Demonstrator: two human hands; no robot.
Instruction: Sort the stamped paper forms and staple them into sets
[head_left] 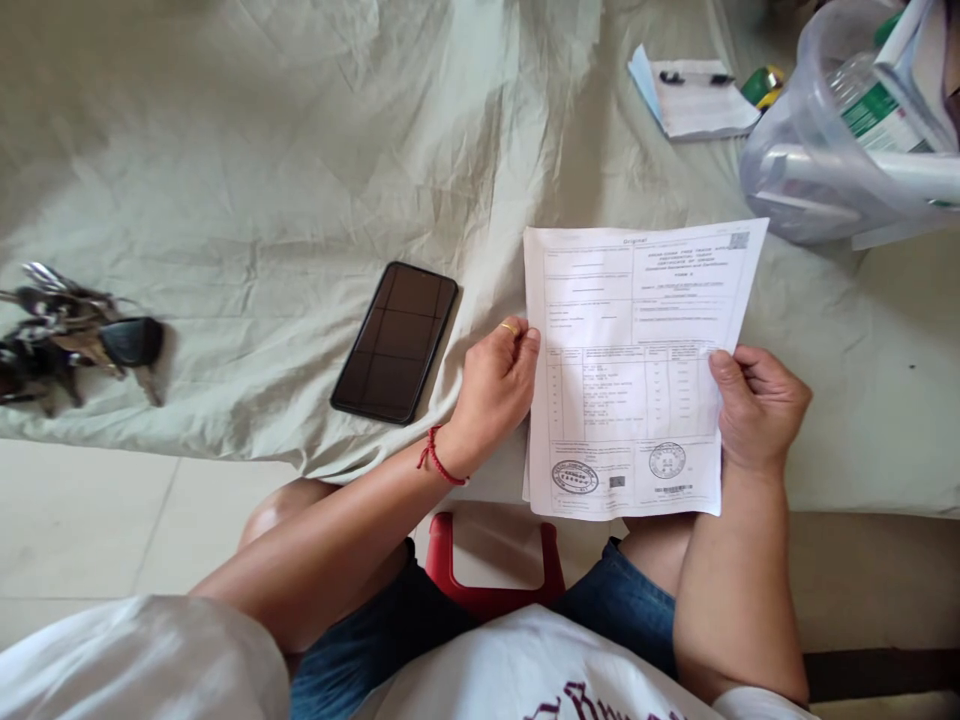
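Between my two hands I hold up printed papers (607, 330), the top sheet bearing a table, two oval stamps and the word "Original". A second edge shows at the lower left, so more than one sheet seems to be there. My left hand (499, 375), with a gold ring and a red string bracelet (442, 458), pinches the left edge. On the right edge, my right hand (761, 405) grips with the thumb on top and the fingers behind. A black smartphone (395, 342) lies screen up on the cloth, left of my left hand.
A pale green cloth (322, 130) covers the surface. Keys (75, 335) lie at the far left. At the upper right are a notepad (697, 110) with a pen, a yellow-green tape measure (763, 88) and a clear plastic bin (787, 170) holding a bottle. Below is a red stool (442, 550).
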